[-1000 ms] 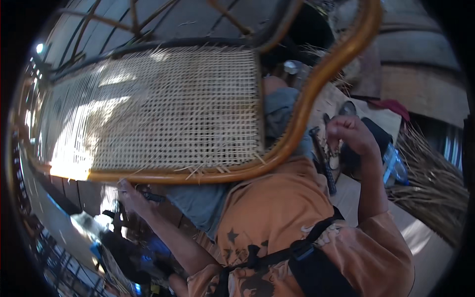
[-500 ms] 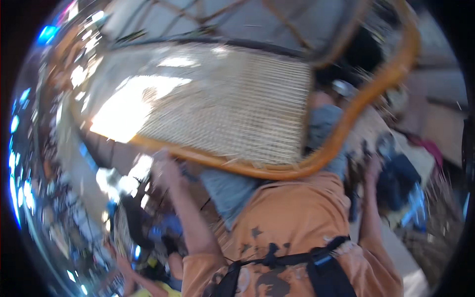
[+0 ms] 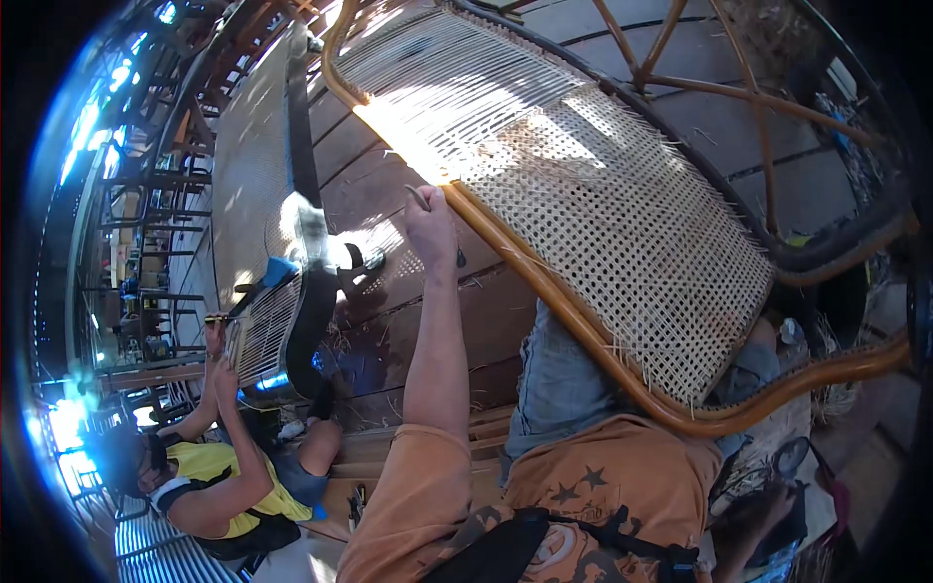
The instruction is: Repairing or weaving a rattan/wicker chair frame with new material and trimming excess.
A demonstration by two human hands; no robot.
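Note:
A curved orange-brown wooden frame (image 3: 573, 309) lies slanted across my lap, holding a woven cane panel (image 3: 641, 233). Its near part shows an open lattice of holes; toward the far left are parallel strands only. My left hand (image 3: 431, 230) is closed beside the frame's left rail, gripping a slim tool (image 3: 418, 197) whose curved tip sticks out above the fist. A dark end shows below that fist. Low at the right, my right hand (image 3: 775, 503) rests by a dark cloth-like item (image 3: 792, 525); shadow hides its fingers.
At left a co-worker in a yellow top (image 3: 238, 486) works with both hands on another caned frame, dark-edged (image 3: 309, 228). Wooden struts (image 3: 709, 87) cross beyond my panel. Loose cane strips lie at the right, near a round dark object (image 3: 790, 455). Stacked chair frames (image 3: 155, 253) stand far left.
My view has swung, so the frame now runs diagonally and the co-worker shows fully. My left hand has reached farther up along the rail. My right hand appears lower.

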